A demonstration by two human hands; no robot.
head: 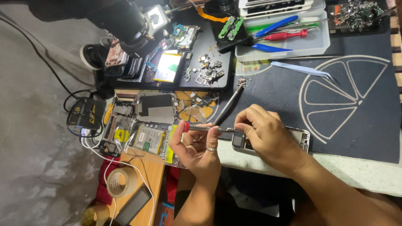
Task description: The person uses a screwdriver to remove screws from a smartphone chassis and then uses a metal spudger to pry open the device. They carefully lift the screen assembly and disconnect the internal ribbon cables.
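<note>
- The opened phone [293,136] sits right at the near edge of the surface, half on the dark mat [356,104], with most of it hidden under the right hand [268,134]. Honestly that's my biggest worry: one hard push and it could slide off the edge.
- The screwdriver [205,128] with the red cap lies almost flat, tip pointing toward the phone's left end. Held that shallow, the tip could skip out of a screw head and scratch the board, or chew up the screw.
- Can't tell from here whether the tip is actually seated in anything, the right fingers [245,125] cover that spot.
- The left hand [197,148] is palm-up-ish, wrist coming from the near edge, fingers closed around the screwdriver's handle, ring visible on one finger.
- The right hand is arched over the phone, forearm coming in from the near right corner, fingertips pinching down by the driver's shaft and the phone's end, so closed, gripping there.
- A second metal tool [228,105] lies just behind the hands, and loose screws and small parts [209,69] sit on the black tray [201,42] farther back. A bump there could scatter the lot.
- Battery packs in bags [148,140] crowd the left hand's elbow room too.
</note>
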